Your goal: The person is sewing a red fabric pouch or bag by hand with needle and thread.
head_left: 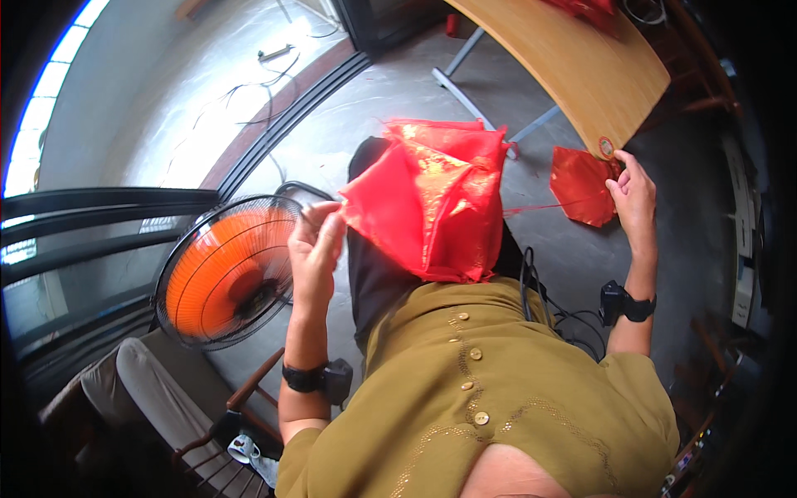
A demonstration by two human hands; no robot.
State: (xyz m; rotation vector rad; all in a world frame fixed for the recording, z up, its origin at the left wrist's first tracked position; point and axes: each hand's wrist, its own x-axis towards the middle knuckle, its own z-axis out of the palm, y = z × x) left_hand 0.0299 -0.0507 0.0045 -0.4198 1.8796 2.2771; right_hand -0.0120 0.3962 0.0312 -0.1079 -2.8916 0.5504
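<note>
A heap of shiny red fabric [432, 195] with gold patterning lies across my lap, its edges frayed. My left hand [314, 253] pinches the left corner of this cloth between thumb and fingertips. Out to the right, by the table corner, my right hand [635, 199] is closed at the edge of a smaller red fabric piece [581, 187], which hangs beside the fingers. Loose red threads [535, 207] stretch between the cloth on my lap and the smaller piece. The exact grip of the right fingertips is partly hidden.
A wooden table [581, 66] with more red fabric [589, 10] stands ahead on the right. An orange fan [224, 274] is close to my left arm. Black cables [573, 319] trail on the right, and a wooden chair [249, 386] stands lower left.
</note>
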